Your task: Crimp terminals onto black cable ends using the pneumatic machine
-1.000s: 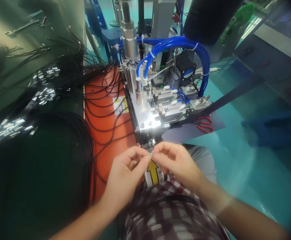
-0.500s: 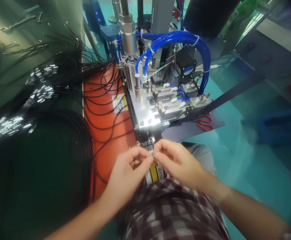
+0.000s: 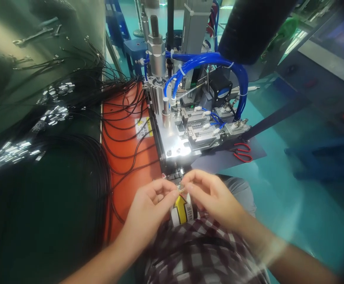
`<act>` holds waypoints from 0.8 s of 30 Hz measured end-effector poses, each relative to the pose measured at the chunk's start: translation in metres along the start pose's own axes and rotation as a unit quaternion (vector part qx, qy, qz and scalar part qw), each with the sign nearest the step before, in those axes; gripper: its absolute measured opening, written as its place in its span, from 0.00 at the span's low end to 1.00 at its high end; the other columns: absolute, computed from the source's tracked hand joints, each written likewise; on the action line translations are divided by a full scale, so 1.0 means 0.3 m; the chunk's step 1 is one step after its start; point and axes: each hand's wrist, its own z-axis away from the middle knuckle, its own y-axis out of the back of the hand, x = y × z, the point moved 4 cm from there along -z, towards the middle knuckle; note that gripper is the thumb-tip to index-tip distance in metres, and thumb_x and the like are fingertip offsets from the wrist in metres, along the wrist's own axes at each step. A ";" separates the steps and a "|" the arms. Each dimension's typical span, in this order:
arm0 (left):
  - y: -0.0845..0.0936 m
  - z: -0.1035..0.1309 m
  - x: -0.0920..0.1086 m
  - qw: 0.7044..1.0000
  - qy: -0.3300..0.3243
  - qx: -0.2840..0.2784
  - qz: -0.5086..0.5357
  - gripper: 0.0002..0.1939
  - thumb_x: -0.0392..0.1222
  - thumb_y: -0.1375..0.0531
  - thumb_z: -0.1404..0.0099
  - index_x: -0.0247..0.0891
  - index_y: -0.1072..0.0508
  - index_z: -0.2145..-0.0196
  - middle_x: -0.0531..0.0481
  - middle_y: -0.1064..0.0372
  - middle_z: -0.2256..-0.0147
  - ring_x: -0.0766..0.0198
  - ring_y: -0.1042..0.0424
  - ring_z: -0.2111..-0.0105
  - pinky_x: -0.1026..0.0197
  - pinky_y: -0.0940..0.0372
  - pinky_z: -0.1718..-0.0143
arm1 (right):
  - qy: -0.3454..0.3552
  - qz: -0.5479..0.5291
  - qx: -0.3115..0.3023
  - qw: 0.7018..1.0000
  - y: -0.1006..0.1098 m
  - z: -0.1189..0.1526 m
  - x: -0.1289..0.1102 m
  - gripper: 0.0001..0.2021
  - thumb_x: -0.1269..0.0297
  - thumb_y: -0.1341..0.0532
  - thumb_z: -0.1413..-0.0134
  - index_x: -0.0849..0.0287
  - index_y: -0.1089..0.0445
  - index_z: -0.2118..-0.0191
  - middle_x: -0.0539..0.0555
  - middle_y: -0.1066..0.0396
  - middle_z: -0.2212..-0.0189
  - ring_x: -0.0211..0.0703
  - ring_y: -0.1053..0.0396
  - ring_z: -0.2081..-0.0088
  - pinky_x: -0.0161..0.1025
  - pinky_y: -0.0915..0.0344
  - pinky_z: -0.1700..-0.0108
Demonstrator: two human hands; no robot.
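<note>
My left hand point(image 3: 151, 203) is closed in a pinch, thumb against index finger. Opposite it, my right hand point(image 3: 212, 197) pinches in the same way, its fingertips a little apart from the left ones. Between them show thin light-coloured wires point(image 3: 181, 189), too fine to make out fully. Just below the fingertips is a white label with a yellow arrow point(image 3: 182, 211). The metal press machine point(image 3: 176, 152) with its small front fixture point(image 3: 176, 173) stands right in front of both hands.
An orange-red surface point(image 3: 124, 161) at the left carries several black cables point(image 3: 133, 152). A big bundle of black cables point(image 3: 95, 157) with shiny ends lies farther left, near a wrench point(image 3: 32, 36). Blue air hoses point(image 3: 207, 59) arch over the machine. Red-handled pliers point(image 3: 243, 153) lie at the right.
The fingertips have moved slightly apart, and the thin wires between them show more. Both hands stay pinched in front of the machine. The view has shifted a little.
</note>
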 end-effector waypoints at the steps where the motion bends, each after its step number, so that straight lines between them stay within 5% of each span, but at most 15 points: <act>1: 0.000 0.001 0.002 1.000 0.000 0.001 -0.001 0.14 0.49 0.37 0.42 0.35 0.31 0.72 0.59 0.44 0.81 0.74 0.47 0.81 0.71 0.50 0.81 | 0.013 0.009 0.010 1.000 0.002 -0.001 -0.003 0.06 0.64 0.43 0.41 0.58 0.33 0.67 0.45 0.39 0.78 0.33 0.45 0.78 0.31 0.47 0.78; 7: 0.000 0.000 0.000 1.000 -0.011 -0.005 -0.007 0.12 0.48 0.37 0.42 0.35 0.30 0.72 0.60 0.45 0.81 0.73 0.45 0.81 0.71 0.47 0.80 | 0.037 0.000 0.027 0.999 -0.014 -0.016 -0.004 0.05 0.66 0.41 0.44 0.60 0.32 0.70 0.49 0.34 0.74 0.37 0.39 0.73 0.34 0.42 0.70; 17: 0.007 -0.007 -0.020 1.000 -0.015 -0.001 0.025 0.15 0.51 0.36 0.42 0.36 0.30 0.72 0.60 0.46 0.82 0.74 0.49 0.83 0.71 0.52 0.82 | 0.010 -0.093 0.030 0.995 -0.030 -0.010 0.010 0.10 0.61 0.39 0.45 0.59 0.36 0.73 0.42 0.46 0.82 0.31 0.51 0.80 0.31 0.53 0.79; 24: 0.005 0.000 -0.013 0.999 -0.013 0.016 0.033 0.15 0.52 0.36 0.42 0.38 0.31 0.73 0.63 0.54 0.85 0.73 0.52 0.83 0.70 0.47 0.81 | 0.023 -0.088 0.039 0.995 -0.036 -0.001 0.014 0.08 0.63 0.41 0.42 0.58 0.37 0.71 0.42 0.44 0.83 0.31 0.47 0.81 0.29 0.49 0.80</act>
